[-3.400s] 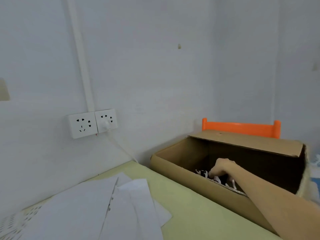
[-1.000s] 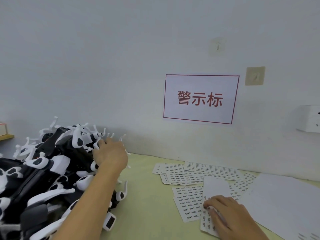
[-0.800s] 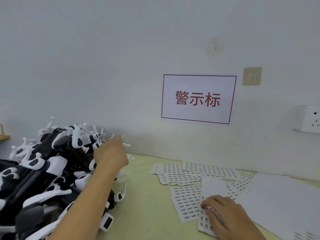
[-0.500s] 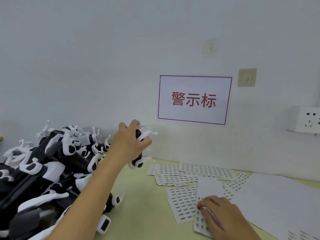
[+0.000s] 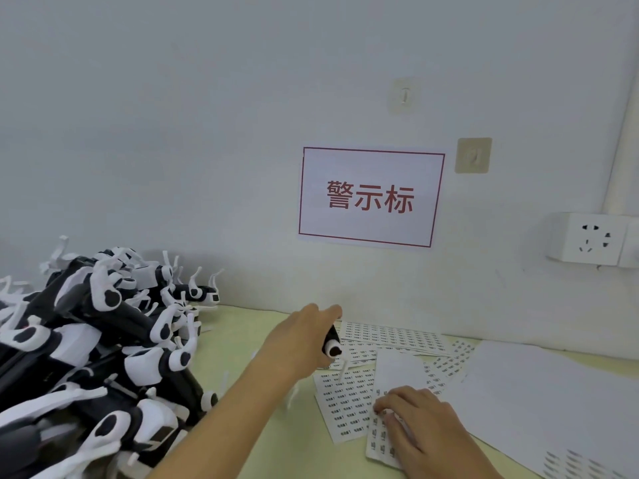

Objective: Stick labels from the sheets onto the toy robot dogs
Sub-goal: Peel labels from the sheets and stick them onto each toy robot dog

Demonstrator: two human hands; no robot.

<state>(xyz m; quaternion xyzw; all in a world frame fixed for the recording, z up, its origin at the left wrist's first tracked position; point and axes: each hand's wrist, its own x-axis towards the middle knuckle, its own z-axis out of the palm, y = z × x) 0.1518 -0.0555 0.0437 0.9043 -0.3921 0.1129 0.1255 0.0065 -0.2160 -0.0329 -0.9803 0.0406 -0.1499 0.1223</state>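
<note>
A heap of black-and-white toy robot dogs (image 5: 93, 344) (too tangled to count) fills the table's (image 5: 235, 337) nine o'clock side, while the left hand (image 5: 301, 340), at centre, curls around one toy dog (image 5: 331, 342) held above the label sheets (image 5: 390, 337). At five o'clock the right hand (image 5: 422, 426) rests on the nearest sheet (image 5: 380, 440), fingertips (image 5: 382, 407) bent onto its labels. At least four printed sheets overlap, one blank paper (image 5: 539, 395) at three o'clock.
</note>
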